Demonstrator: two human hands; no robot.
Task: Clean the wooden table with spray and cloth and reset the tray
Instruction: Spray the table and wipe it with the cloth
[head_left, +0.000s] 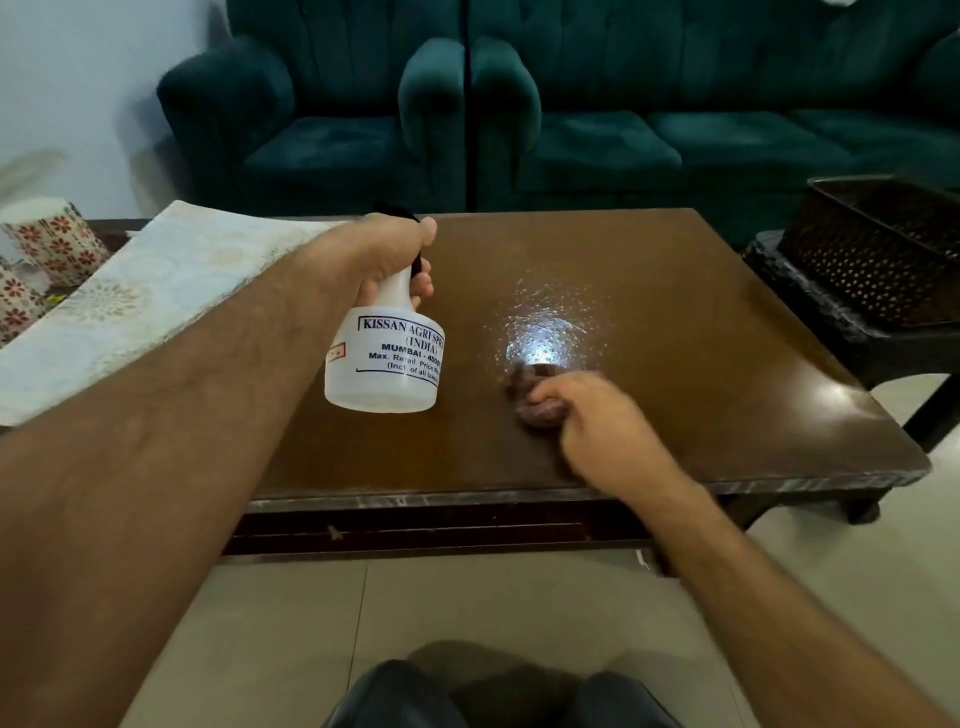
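Two hands busy: our left hand (397, 254) grips the white spray bottle (385, 353) above the wooden table (701, 332), our right hand (587, 415) clutches the bunched cloth (535, 400) beside the wet patch (545, 332). Wiping looks next, pushing forward through those droplets.

My left hand (397, 254) grips neck of white spray bottle (384, 358), held above wooden bench (675, 332), finger on black trigger. My right hand (597, 415) presses crumpled brownish cloth (535, 395) on bench top, just below patch of wet droplets (545, 332) glinting under light. Pale patterned cloth (145, 301) lies over bench's left side. Dark perforated basket (878, 249) sits on black stool at right. Green sofa (571, 104) behind. My knees at bottom edge.
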